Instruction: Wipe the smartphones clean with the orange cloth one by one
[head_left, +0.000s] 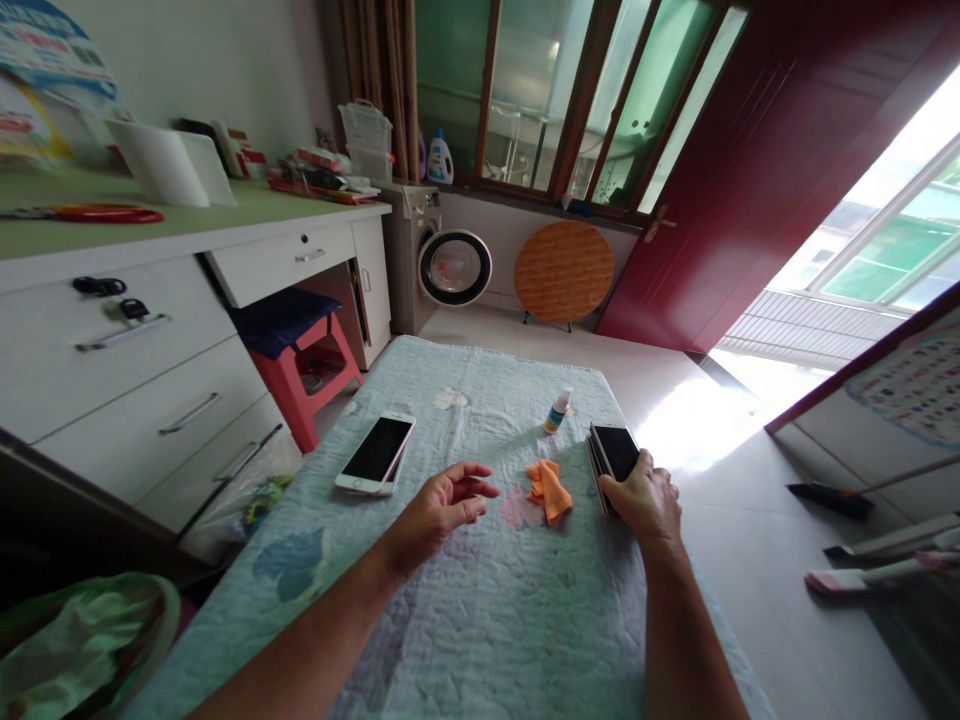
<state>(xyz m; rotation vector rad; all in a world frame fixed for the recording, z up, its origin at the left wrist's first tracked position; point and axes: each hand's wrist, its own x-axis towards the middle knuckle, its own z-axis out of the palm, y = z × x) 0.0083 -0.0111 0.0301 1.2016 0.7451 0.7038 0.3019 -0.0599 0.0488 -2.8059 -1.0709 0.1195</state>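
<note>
My left hand (452, 500) hovers over the quilted cloth in the middle, fingers loosely curled and apart, holding nothing. On the right, my right hand (646, 492) grips the near end of a dark-screened smartphone (615, 450), thumb on one side and fingers on the other. That phone lies on a small stack, whose lower pieces are partly hidden. Between my hands is a crumpled orange cloth (551, 492). A small spray bottle (558, 410) with a white cap stands beyond it. To the left, a white smartphone (379, 450) rests on top of another phone.
A pale blue quilted cover (465, 390) spreads over the surface before me. At left are white drawers (157, 340) and a red stool (300, 370). Farther back stand a washing machine (411, 250) with its door open, a round wooden board (564, 270) and a red door (720, 170).
</note>
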